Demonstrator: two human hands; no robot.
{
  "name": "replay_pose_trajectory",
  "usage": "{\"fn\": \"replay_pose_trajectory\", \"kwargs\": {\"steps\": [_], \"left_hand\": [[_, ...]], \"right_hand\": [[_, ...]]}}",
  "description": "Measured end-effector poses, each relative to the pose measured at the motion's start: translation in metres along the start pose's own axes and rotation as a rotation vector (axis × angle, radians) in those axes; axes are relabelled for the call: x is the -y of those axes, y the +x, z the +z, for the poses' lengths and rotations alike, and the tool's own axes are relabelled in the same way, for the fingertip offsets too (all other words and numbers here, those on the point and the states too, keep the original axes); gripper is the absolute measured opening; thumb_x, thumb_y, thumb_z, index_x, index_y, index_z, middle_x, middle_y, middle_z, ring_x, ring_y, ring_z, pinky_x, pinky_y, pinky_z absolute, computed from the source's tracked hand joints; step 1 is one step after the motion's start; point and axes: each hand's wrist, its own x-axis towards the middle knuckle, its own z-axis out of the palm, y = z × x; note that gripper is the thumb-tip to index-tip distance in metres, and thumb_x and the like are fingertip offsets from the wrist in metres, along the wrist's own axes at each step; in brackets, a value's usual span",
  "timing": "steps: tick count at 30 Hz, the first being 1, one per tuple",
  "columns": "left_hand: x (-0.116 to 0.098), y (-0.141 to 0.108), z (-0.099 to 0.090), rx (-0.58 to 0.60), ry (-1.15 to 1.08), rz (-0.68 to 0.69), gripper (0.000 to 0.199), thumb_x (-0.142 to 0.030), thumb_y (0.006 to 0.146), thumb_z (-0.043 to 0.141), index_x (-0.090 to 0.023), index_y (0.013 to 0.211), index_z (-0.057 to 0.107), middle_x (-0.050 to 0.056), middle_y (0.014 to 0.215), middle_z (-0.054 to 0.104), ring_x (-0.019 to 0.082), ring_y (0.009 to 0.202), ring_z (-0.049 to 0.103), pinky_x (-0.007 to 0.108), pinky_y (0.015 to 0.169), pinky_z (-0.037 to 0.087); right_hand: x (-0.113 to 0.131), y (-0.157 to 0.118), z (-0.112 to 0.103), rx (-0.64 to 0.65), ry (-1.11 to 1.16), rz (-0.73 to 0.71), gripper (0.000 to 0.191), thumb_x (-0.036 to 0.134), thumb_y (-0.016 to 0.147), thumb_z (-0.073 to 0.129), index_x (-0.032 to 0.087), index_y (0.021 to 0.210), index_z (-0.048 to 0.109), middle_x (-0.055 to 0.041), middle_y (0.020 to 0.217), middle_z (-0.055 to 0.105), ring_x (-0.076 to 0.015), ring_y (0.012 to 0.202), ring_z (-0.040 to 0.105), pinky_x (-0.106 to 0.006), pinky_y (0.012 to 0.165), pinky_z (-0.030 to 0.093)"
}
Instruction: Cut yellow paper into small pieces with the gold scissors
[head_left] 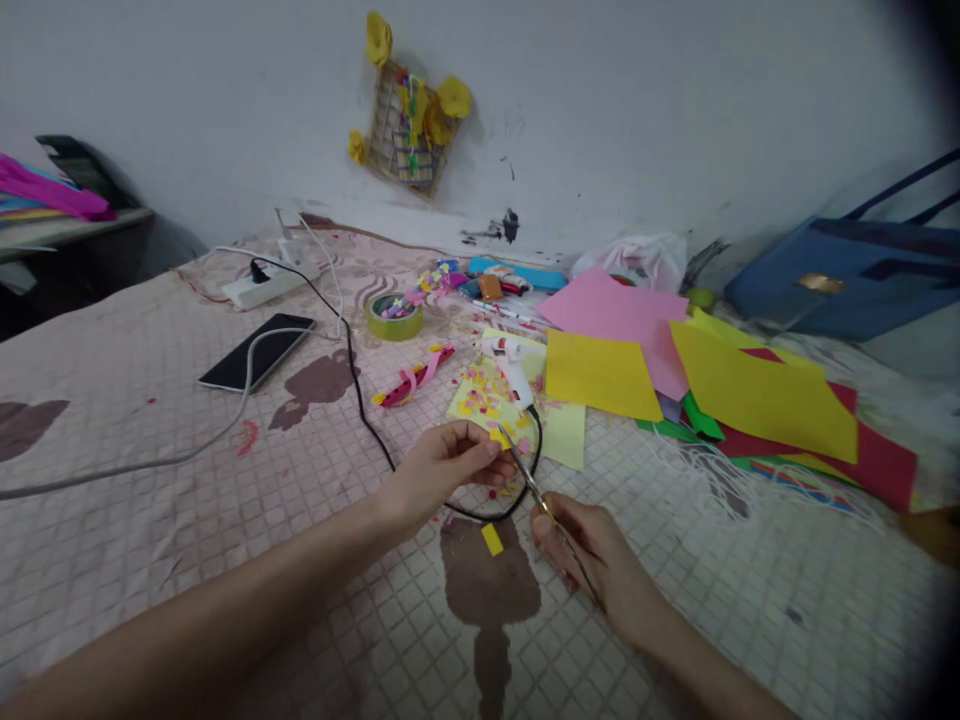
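My left hand (461, 462) pinches a small yellow piece of paper (499, 438) between thumb and fingers. In my right hand (581, 540) is a pair of scissors (534, 488), its blades pointing up and left to the yellow piece. Whether the blades touch the paper is hard to tell. A yellow paper rectangle (492, 540) lies on the cloth just below my hands. Beyond them, a white glue gun (510, 368) rests on a pale yellow sheet (564, 436) strewn with pink and yellow paper scraps (480, 392).
A black cable (361, 400) loops under my hands. To the left lie a phone (259, 352) and a power strip (270, 285). A roll of tape (395, 318) and a pink decorated strip (414, 377) sit ahead. Coloured sheets (600, 372) and white string (712, 475) spread at right.
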Motion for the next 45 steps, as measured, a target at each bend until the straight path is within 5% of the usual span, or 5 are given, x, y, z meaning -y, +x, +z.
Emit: {"fn": "replay_pose_trajectory", "kwargs": {"steps": [45], "left_hand": [[-0.009,0.0,0.002,-0.034,0.12,0.039,0.014,-0.024,0.078,0.059,-0.012,0.076,0.053,0.004,0.069,0.065,0.01,0.063,0.061,0.024,0.065,0.049]], "right_hand": [[-0.002,-0.002,-0.002,-0.013,-0.228,-0.092,0.03,0.035,0.084,0.047,0.02,0.06,0.036,0.0051,0.051,0.036,-0.0099,0.047,0.032,-0.021,0.043,0.022]]}}
